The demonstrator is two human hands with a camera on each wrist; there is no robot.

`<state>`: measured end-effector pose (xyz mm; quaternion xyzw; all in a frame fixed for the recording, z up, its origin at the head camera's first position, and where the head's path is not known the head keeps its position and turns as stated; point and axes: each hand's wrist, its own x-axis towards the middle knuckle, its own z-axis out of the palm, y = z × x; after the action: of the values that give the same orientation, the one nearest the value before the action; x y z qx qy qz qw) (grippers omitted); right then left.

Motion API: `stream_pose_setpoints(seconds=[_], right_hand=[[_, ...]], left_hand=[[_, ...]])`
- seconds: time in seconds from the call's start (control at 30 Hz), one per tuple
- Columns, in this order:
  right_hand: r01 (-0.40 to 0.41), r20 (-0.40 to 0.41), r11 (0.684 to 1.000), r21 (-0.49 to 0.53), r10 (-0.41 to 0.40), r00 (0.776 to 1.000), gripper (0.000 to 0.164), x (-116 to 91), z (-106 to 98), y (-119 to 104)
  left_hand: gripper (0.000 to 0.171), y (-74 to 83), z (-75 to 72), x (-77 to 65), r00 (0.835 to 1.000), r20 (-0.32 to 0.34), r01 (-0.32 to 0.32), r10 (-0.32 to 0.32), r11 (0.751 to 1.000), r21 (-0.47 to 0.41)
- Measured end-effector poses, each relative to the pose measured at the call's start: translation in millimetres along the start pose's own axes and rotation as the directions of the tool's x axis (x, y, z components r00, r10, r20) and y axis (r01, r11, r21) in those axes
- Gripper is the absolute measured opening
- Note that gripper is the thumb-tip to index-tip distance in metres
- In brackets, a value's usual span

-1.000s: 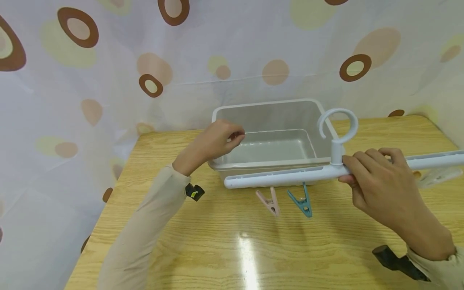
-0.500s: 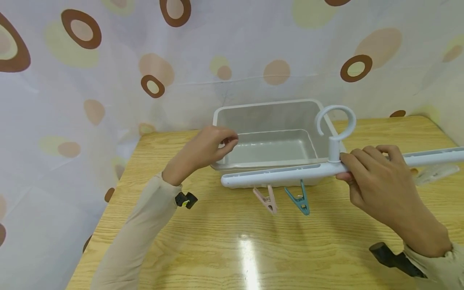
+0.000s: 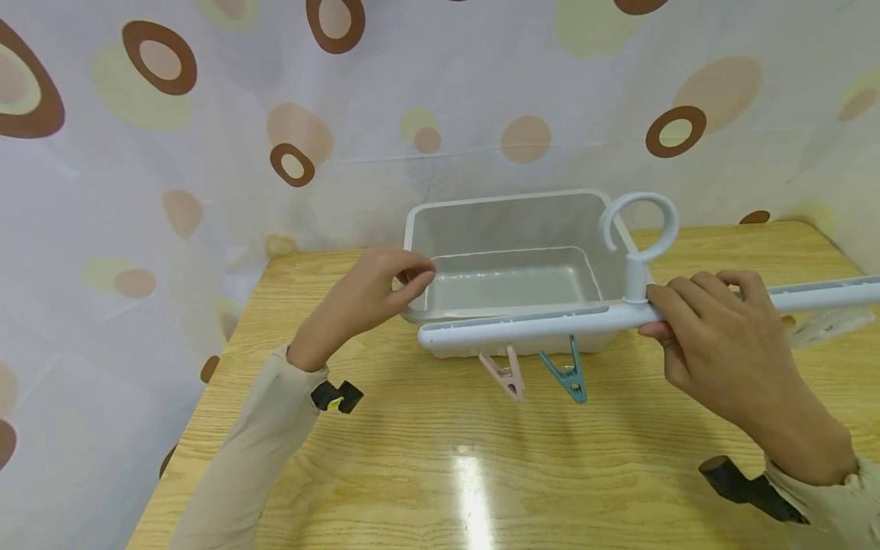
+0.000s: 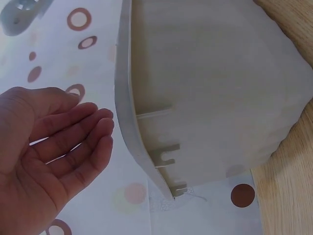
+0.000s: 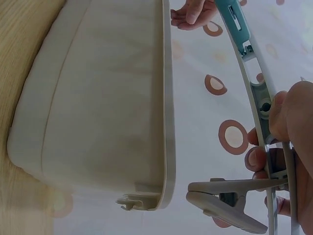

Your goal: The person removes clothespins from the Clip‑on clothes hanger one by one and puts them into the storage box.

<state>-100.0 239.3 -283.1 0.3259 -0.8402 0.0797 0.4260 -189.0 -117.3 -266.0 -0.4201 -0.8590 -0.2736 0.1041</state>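
Note:
My right hand [image 3: 722, 336] grips the middle of a pale blue plastic hanger [image 3: 509, 328], just beside its curved hook. The bar is nearly level and overlaps the front of a light grey plastic bin [image 3: 505, 200]. From the bar's left half hang a pink clothespin [image 3: 507, 374] and a teal clothespin [image 3: 571, 378]. A whitish clothespin [image 5: 225, 188] is fixed to the bar beside my right fingers in the right wrist view. My left hand [image 3: 367, 294] is at the bin's left rim, fingers loosely bent with nothing in them; the left wrist view shows its palm bare [image 4: 54, 147].
The bin stands at the back of a wooden table [image 3: 385, 451]. Behind and at the sides hangs a pale curtain [image 3: 467, 76] with brown and yellow ovals. Each sleeve has a black device [image 3: 337, 397] at the wrist.
My left hand has drawn back to the left and down, from over the bin to its left rim. My right hand has lifted the hanger slightly.

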Motion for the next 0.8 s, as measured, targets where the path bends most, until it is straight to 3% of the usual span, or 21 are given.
stream_pose_setpoints(seconds=[0.43, 0.8], right_hand=[[0.013, -0.022, 1.0, -0.011, -0.013, 1.0, 0.043, 9.2, -1.4, 0.7], [-0.029, -0.033, 1.0, -0.004, 0.029, 0.999, 0.045, 12.2, -0.6, -0.8]], left_hand=[[0.012, 6.9, -8.2, -17.4, 0.999, -0.032, 0.01, -0.011, 1.0, -0.024], [0.011, 12.1, -0.5, -24.4, 1.0, -0.017, -0.014, 0.013, 0.999, -0.048]])
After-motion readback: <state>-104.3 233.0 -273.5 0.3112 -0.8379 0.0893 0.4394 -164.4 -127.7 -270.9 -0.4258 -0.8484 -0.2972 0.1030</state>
